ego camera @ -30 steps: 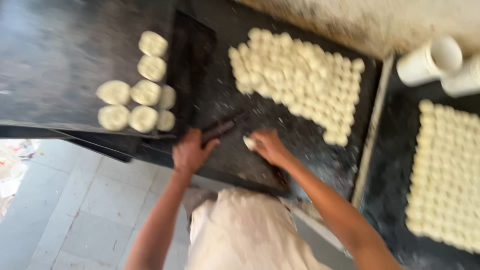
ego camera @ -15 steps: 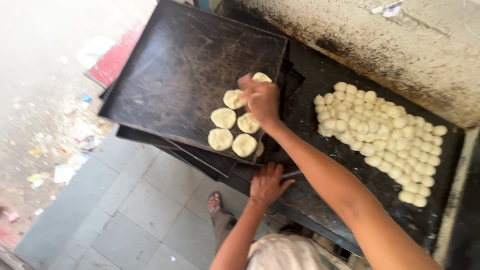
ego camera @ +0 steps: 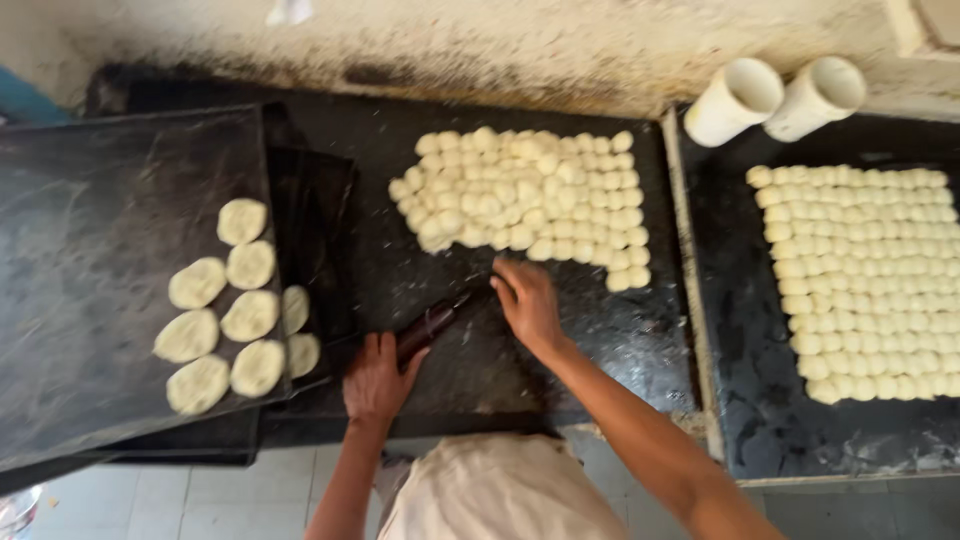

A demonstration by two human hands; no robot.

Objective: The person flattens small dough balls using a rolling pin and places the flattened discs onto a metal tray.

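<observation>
My left hand (ego camera: 377, 378) rests on the near end of a dark rolling pin (ego camera: 432, 322) lying on the black floured worktop (ego camera: 480, 350). My right hand (ego camera: 527, 301) hovers just below a cluster of several small dough balls (ego camera: 530, 195), fingers loosely curled, nothing clearly in it. To the left, a black tray (ego camera: 90, 260) carries several flattened dough rounds (ego camera: 235, 315) along its right edge.
A second black tray (ego camera: 745, 400) at the right holds rows of several dough balls (ego camera: 870, 270). Two white cups (ego camera: 775, 97) lie on their sides at its far edge. A stained wall runs behind. Tiled floor shows below the worktop.
My right hand has come back from the flattened rounds on the left tray to the worktop beside the dough balls. My left hand stays at the rolling pin. The view swung right.
</observation>
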